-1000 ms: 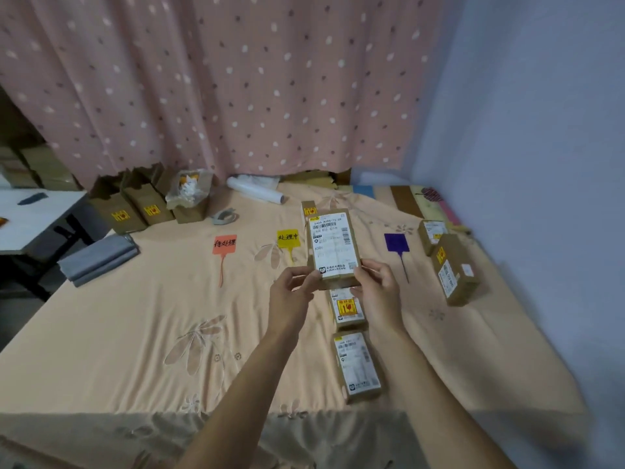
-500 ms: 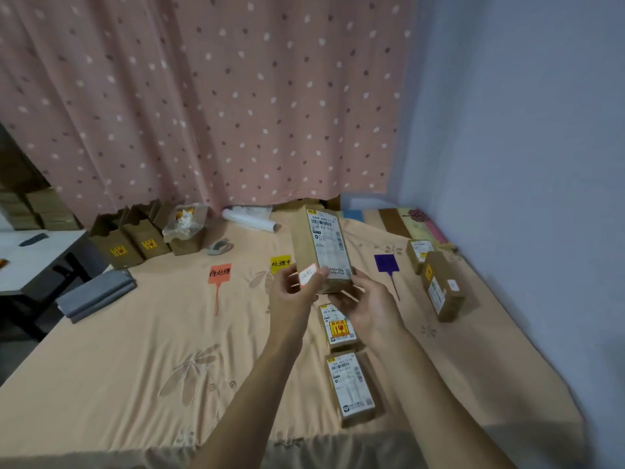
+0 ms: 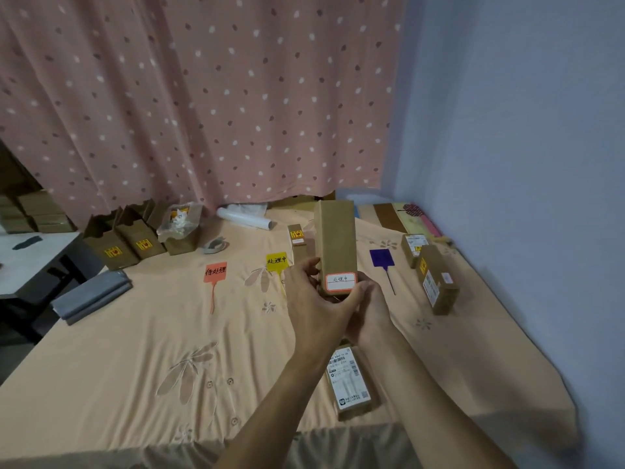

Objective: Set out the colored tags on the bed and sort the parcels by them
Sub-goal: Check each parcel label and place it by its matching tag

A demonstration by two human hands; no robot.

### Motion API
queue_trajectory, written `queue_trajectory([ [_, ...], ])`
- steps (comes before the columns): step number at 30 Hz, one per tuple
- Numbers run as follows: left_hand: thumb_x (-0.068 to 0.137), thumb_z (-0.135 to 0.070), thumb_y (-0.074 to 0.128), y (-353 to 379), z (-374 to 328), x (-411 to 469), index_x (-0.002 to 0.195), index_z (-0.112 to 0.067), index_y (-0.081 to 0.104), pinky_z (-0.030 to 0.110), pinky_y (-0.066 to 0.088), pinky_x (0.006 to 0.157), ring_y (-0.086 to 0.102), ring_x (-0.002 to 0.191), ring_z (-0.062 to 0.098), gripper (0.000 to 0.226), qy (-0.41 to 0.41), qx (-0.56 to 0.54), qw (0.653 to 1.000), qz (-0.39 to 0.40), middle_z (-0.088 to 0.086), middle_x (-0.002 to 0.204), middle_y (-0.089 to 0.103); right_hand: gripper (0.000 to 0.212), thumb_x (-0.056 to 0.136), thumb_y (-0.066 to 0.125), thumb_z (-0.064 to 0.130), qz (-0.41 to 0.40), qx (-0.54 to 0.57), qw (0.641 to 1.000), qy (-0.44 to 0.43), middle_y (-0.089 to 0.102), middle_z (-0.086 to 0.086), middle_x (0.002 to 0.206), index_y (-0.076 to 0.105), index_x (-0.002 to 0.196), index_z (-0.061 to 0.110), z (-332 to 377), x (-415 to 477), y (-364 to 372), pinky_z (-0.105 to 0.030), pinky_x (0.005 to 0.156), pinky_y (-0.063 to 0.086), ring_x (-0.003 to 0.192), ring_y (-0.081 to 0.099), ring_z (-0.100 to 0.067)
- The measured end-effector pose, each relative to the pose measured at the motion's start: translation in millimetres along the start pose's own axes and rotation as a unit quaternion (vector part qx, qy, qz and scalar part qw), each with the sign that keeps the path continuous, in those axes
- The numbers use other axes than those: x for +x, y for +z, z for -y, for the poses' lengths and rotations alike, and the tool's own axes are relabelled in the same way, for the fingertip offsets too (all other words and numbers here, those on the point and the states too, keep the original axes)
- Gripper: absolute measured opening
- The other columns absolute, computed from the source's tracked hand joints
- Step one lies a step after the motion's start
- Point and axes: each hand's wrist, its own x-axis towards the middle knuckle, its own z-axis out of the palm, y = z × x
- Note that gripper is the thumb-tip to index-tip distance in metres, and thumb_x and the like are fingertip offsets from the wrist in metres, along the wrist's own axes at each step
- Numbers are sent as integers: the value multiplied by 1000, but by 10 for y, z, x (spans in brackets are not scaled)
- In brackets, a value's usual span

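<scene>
- Tags: you have three laid out across the bed [image 3: 142, 333]: an orange tag [image 3: 215, 273] to the left, a yellow tag [image 3: 276, 263] in the middle, and a purple tag [image 3: 382, 257] to the right. This part of the task looks finished.
- Sorted so far, as far as can be judged: one small parcel [image 3: 296, 234] lies just behind the yellow tag; two parcels [image 3: 436, 279] lie right of the purple tag, near the wall. Nothing lies by the orange tag.
- Left to sort: the box [image 3: 335, 245] you hold, and a labelled parcel [image 3: 350, 380] on the bed below your forearms. Whether another parcel is hidden under your hands cannot be told.
- Box: held upright above the bed, between the yellow and purple tags, plain brown face toward you. A red-bordered sticker [image 3: 341, 282] at its lower end carries handwriting that appears to match the yellow tag, so the yellow group is the likely destination.
- Left hand [image 3: 316, 302]: raised with its back toward you, fingers curled closed around the box's lower left edge, thumb reaching under the sticker.
- Right hand [image 3: 370, 309]: mostly hidden behind the left hand and the box; it cups the lower right corner, fingers closed on it.
- Both forearms rise from the lower edge of the view and meet at the box.
- Open cartons [image 3: 135, 236] stand at the bed's far left, apart from the tags.
</scene>
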Motion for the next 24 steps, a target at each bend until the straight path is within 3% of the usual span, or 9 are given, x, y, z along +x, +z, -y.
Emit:
queue_trajectory([
  [4, 57, -56, 88, -8, -19, -22, 117, -43, 40, 21, 57, 80, 62, 103, 9, 78, 1, -5, 1000, -1, -9, 113, 55, 45, 64, 69, 39, 0, 2, 1000, -5, 78, -15, 95, 85, 93, 9, -17, -11, -17, -41, 102, 53, 93, 78, -31],
  [9, 58, -56, 87, -45, -7, -43, 118, -36, 45, 20, 57, 78, 64, 101, 8, 76, -10, -27, 1000, 3, -8, 112, 58, 41, 82, 61, 33, -4, 6, 1000, 12, 78, -18, 101, 82, 105, 6, -24, -10, -17, -37, 79, 63, 97, 78, -33],
  [13, 67, -46, 89, -141, 109, -20, 119, -28, 52, 18, 58, 73, 69, 97, 7, 67, -86, -114, 990, 25, -5, 112, 65, 37, 102, 51, 32, -82, -85, 992, -34, 76, -18, 117, 70, 127, 12, -76, 62, -45, -46, 102, 56, 115, 71, -34],
  [16, 67, -52, 84, -250, 237, -26, 122, -26, 56, 12, 55, 73, 68, 95, -1, 67, -113, -125, 985, 42, -8, 110, 69, 26, 104, 51, 26, -116, -187, 972, -84, 75, -13, 110, 69, 121, 20, -143, 102, -44, -47, 99, 58, 112, 70, -30],
  [21, 64, -61, 80, -434, 519, -53, 122, -25, 59, 16, 56, 74, 67, 93, -2, 71, -141, -92, 985, 47, -12, 109, 70, 27, 105, 48, 21, -159, -371, 906, -130, 70, -8, 122, 56, 132, 20, -358, 152, -1, -33, 83, 62, 105, 72, -20],
  [24, 65, -61, 79, -564, 734, -87, 118, -27, 60, 15, 55, 73, 66, 92, -3, 66, -156, -76, 984, 46, -13, 106, 69, 29, 105, 54, 24, -165, -395, 891, -151, 72, -6, 120, 54, 134, 22, -593, 141, -20, -33, 81, 64, 99, 76, -18],
])
